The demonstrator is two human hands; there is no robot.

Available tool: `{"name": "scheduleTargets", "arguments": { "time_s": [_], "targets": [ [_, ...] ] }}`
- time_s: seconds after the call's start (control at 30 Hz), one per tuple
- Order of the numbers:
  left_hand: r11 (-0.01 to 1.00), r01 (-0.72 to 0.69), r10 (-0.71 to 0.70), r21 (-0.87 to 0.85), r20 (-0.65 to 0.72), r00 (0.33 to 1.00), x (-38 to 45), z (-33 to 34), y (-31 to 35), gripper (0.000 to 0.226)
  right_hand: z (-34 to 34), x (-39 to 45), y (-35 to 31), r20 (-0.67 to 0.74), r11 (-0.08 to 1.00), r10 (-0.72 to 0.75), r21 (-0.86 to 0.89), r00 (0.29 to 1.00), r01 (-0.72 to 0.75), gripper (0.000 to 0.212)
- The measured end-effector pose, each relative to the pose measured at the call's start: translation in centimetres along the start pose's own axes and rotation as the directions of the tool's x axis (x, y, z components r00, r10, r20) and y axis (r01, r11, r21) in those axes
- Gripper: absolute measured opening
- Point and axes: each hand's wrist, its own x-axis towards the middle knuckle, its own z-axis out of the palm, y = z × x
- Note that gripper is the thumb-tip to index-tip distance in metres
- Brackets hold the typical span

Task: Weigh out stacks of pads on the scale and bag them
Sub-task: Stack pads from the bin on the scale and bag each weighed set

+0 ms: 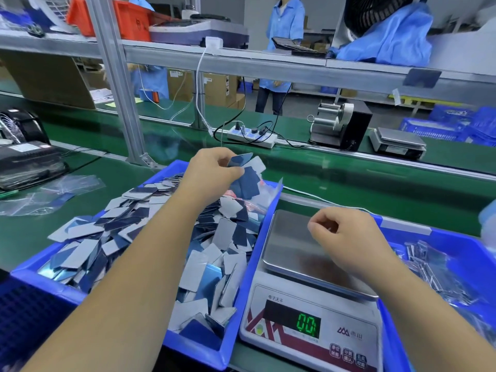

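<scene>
My left hand (214,167), just above the centre of the frame, is pinched shut on a few pads (245,174), thumb and fingers gripping their near edges so the blue and grey rectangles fan out to the right. Its forearm runs up from the lower left, held above the blue bin (241,267) heaped with loose pads (139,237); the held ones hang over the bin's far right corner, near a clear bag (268,194) lying there. My right hand (346,237), right of centre, is loosely curled with the fingertips drawn together; I cannot tell whether it grips anything. It hovers over the steel pan of the scale (284,245), whose green display (306,324) at the lower middle shows zeros. A second blue bin (456,240) at the right edge holds bagged pads (434,267).
</scene>
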Motion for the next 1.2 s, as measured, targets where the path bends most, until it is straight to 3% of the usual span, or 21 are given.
{"name": "scheduleTargets", "arguments": {
  "time_s": [0.13,0.2,0.3,0.4,0.47,0.6,0.67,0.8,0.9,1.0,1.1,1.2],
  "targets": [
    [0.976,0.086,-0.062,-0.201,0.124,0.990,-0.7,2.4,1.5,0.005,-2.9,0.0,-1.4,-0.104,0.999,-0.033,0.017,0.994,0.035,0.019],
    [0.948,0.154,-0.078,-0.278,0.266,0.961,-1.8,4.6,2.4,0.004,-5.0,-0.1,-2.1,-0.175,0.998,-0.049,0.028,0.983,0.055,0.017],
    [0.954,0.191,-0.074,-0.230,0.436,0.897,-3.4,8.4,3.1,0.006,-6.8,-0.3,-1.7,-0.204,0.997,-0.007,0.073,0.979,0.022,0.017],
    [0.997,-0.059,0.031,0.054,0.419,0.908,-4.3,10.9,3.0,0.021,-6.2,-0.4,0.3,-0.188,0.996,0.081,0.037,0.979,-0.075,0.018],
    [0.951,-0.234,0.141,0.201,0.390,0.910,-4.7,11.3,3.1,0.022,-5.1,-0.6,2.1,-0.171,0.991,0.127,-0.012,0.977,-0.131,0.020],
    [0.801,-0.475,0.272,0.364,0.486,0.831,-4.7,11.1,2.9,0.006,-3.3,-0.8,4.4,-0.112,0.981,0.171,-0.068,0.979,-0.179,0.024],
    [0.757,-0.518,0.267,0.397,0.536,0.801,-4.7,10.9,2.7,0.011,-3.1,-0.6,4.9,-0.108,0.981,0.178,-0.059,0.978,-0.185,0.024],
    [0.770,-0.524,0.236,0.365,0.600,0.765,-4.7,10.4,2.7,0.019,-3.2,-0.5,5.2,-0.124,0.983,0.180,-0.025,0.976,-0.184,0.023],
    [0.769,-0.515,0.174,0.378,0.652,0.738,-4.5,9.7,3.1,0.038,-3.2,-0.6,5.3,-0.122,0.982,0.183,-0.018,0.976,-0.186,0.023],
    [0.846,-0.408,0.115,0.344,0.629,0.769,-4.1,8.8,3.4,0.049,-3.3,-0.7,5.3,-0.123,0.983,0.179,-0.011,0.976,-0.182,0.024],
    [0.924,-0.289,0.132,0.251,0.501,0.855,-3.1,7.0,3.6,0.040,-3.1,-0.7,5.2,-0.121,0.984,0.177,-0.014,0.977,-0.180,0.024],
    [0.957,-0.228,0.137,0.181,0.412,0.901,-2.4,5.0,3.5,0.037,-2.9,-0.8,5.1,-0.106,0.985,0.168,-0.018,0.980,-0.171,0.024]
  ]
}}
